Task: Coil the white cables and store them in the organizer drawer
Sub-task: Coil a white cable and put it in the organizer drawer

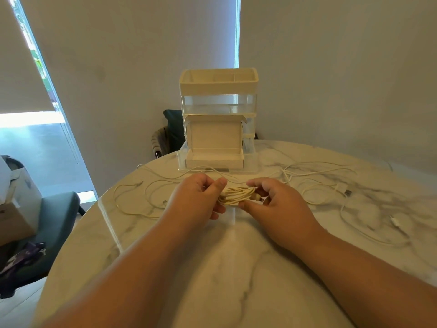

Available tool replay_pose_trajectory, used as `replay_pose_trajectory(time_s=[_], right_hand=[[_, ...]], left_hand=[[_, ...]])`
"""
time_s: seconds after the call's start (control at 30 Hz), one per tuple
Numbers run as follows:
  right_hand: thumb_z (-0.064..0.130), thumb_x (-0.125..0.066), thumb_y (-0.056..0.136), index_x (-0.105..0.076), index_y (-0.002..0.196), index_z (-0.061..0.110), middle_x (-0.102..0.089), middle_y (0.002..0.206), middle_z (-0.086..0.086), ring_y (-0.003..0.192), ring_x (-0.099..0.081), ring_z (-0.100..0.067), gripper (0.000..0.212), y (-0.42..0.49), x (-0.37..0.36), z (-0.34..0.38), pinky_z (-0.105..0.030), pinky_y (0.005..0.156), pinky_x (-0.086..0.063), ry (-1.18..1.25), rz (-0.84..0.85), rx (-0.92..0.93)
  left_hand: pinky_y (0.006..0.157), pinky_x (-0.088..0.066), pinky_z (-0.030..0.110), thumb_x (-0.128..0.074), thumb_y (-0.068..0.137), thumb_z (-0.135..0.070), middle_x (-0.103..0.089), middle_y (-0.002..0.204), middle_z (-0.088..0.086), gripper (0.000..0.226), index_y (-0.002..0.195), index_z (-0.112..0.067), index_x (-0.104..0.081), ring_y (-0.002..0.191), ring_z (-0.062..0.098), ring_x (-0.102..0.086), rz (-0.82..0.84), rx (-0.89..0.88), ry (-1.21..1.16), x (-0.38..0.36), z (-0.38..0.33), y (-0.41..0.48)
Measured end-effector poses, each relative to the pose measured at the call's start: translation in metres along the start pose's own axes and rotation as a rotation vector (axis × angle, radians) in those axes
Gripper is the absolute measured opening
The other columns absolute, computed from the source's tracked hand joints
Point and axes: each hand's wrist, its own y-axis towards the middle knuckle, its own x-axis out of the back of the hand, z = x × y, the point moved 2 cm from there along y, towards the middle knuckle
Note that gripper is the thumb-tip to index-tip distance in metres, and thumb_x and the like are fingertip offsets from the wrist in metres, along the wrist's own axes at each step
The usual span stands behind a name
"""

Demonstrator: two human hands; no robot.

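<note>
One coiled cable (236,196) held centre frame, left hand (201,197) and right hand (276,205) grip closed on it; loose cables (343,189) uncoiled; organizer drawer (251,162) open.

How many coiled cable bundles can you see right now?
1: the coiled cable, held between the left hand and right hand over the table. The other cables lie loose; the open box may hide more.

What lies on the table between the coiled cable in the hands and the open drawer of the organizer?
In the head view, only a loose white cable crosses the marble table there.
</note>
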Motion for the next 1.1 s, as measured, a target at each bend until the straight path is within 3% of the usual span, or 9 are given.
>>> replay_pose_trajectory(time_s=[0.13, 0.27, 0.33, 0.53, 0.67, 0.83, 1.0, 1.1], right_hand=[[0.036, -0.081, 0.075, -0.057, 0.121, 0.042, -0.056, 0.107, 0.023, 0.088, -0.056, 0.009, 0.052, -0.005, -0.001, 0.003, -0.008, 0.070, -0.045, 0.098, 0.046, -0.010], [0.031, -0.076, 0.081, -0.071, 0.095, 0.035, -0.064, 0.095, 0.016, 0.087, -0.059, 0.002, 0.016, -0.002, -0.002, 0.004, -0.015, 0.072, -0.044, 0.019, 0.002, 0.059], [0.029, -0.076, 0.082, -0.072, 0.089, 0.032, -0.065, 0.089, 0.013, 0.083, -0.060, 0.001, 0.008, 0.000, -0.002, 0.005, -0.014, 0.069, -0.043, 0.008, 0.017, 0.052], [0.027, -0.078, 0.080, -0.072, 0.085, 0.032, -0.066, 0.074, 0.012, 0.069, -0.059, 0.000, 0.009, 0.007, 0.000, 0.012, -0.014, 0.060, -0.042, 0.045, -0.006, 0.022], [0.036, -0.076, 0.082, -0.072, 0.090, 0.032, -0.066, 0.073, 0.011, 0.066, -0.058, -0.001, 0.010, 0.033, 0.008, 0.024, -0.019, 0.059, -0.044, -0.007, 0.042, -0.018], [0.030, -0.074, 0.084, -0.072, 0.093, 0.027, -0.063, 0.076, 0.011, 0.065, -0.055, -0.006, 0.009, 0.102, 0.012, 0.036, -0.022, 0.059, -0.040, -0.076, 0.070, 0.024], [0.022, -0.074, 0.084, -0.072, 0.094, 0.019, -0.062, 0.076, 0.009, 0.069, -0.056, -0.009, 0.010, 0.172, -0.006, 0.016, -0.022, 0.057, -0.037, -0.164, 0.078, -0.019], [0.021, -0.075, 0.083, -0.071, 0.088, 0.022, -0.068, 0.093, 0.002, 0.088, -0.063, -0.017, 0.007, 0.199, -0.022, -0.001, -0.025, 0.066, -0.043, -0.211, 0.123, -0.079]], left_hand=[[0.070, -0.062, 0.046, -0.068, 0.089, -0.040, -0.072, 0.063, 0.000, 0.027, 0.082, -0.014, -0.062, 0.064, 0.021, -0.073, -0.024, -0.021, -0.003, 0.002, -0.002, -0.002], [0.069, -0.062, 0.042, -0.065, 0.090, -0.044, -0.072, 0.063, -0.001, 0.030, 0.082, -0.015, -0.063, 0.060, 0.018, -0.072, -0.041, -0.045, 0.028, 0.005, -0.004, -0.002], [0.067, -0.062, 0.042, -0.062, 0.092, -0.044, -0.072, 0.063, 0.000, 0.032, 0.081, -0.014, -0.063, 0.060, 0.018, -0.071, -0.065, -0.057, -0.002, 0.006, -0.005, -0.001], [0.056, -0.055, 0.031, -0.059, 0.093, -0.043, -0.073, 0.072, -0.001, 0.027, 0.087, -0.017, -0.066, 0.064, 0.016, -0.071, -0.098, -0.080, -0.207, 0.005, -0.004, 0.007], [0.061, -0.053, 0.029, -0.057, 0.090, -0.053, -0.070, 0.084, -0.012, 0.020, 0.092, -0.035, -0.062, 0.074, 0.009, -0.068, -0.274, -0.165, -0.227, 0.012, 0.001, 0.010], [0.064, -0.042, 0.005, -0.055, 0.097, -0.036, -0.065, 0.088, -0.016, 0.006, 0.096, -0.034, -0.061, 0.085, -0.003, -0.059, -0.422, -0.244, -0.106, 0.015, -0.005, 0.005], [0.080, -0.047, 0.023, -0.058, 0.094, -0.033, -0.061, 0.108, -0.016, 0.016, 0.109, -0.033, -0.061, 0.099, 0.004, -0.057, -0.247, -0.187, 0.104, 0.007, -0.016, 0.035], [0.089, -0.047, 0.028, -0.059, 0.091, -0.030, -0.058, 0.109, -0.019, 0.022, 0.112, -0.035, -0.061, 0.105, 0.004, -0.052, -0.314, -0.292, 0.305, 0.011, -0.003, 0.038]])
